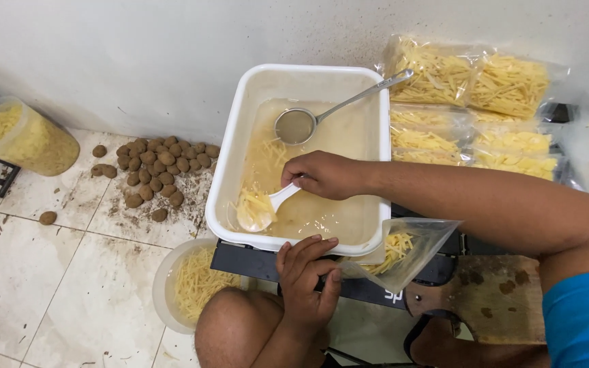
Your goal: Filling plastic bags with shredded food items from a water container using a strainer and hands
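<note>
At the floor's far left edge sits a clear jar [22,140] of yellow shreds, then a heap of brown potatoes [155,170] against the wall. Nearer, a round bowl [172,289] of strips sits beside the knee. Left hand [306,283] pinches the plastic bag [403,255] open below the white tub [308,157]. Right hand [325,176] is clamped on a white scoop [260,208] heaped with strips inside the tub, where a metal ladle [308,123] rests. Filled bags [475,109] stack along the right.
</note>
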